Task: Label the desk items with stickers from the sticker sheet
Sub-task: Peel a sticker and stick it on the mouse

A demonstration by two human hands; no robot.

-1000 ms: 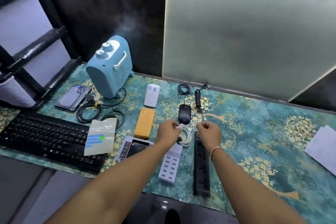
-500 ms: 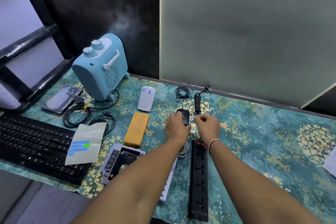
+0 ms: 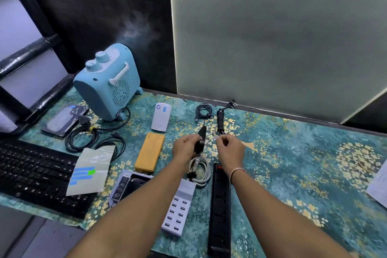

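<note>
Stickers, flat blue strips, sit on the glossy sheet [image 3: 89, 170]; left hand [image 3: 185, 146] grips smooth black mouse [image 3: 200, 139], right hand [image 3: 229, 148] curled.

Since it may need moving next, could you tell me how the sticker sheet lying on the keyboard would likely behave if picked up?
The sticker sheet looks thin and its top edge already curls, so it would probably flop. It likely weighs little and, only resting on the keyboard, could slide easily.

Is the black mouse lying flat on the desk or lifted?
Lifted: the left hand grips the black mouse, tilted on edge above the desk mat.
</note>
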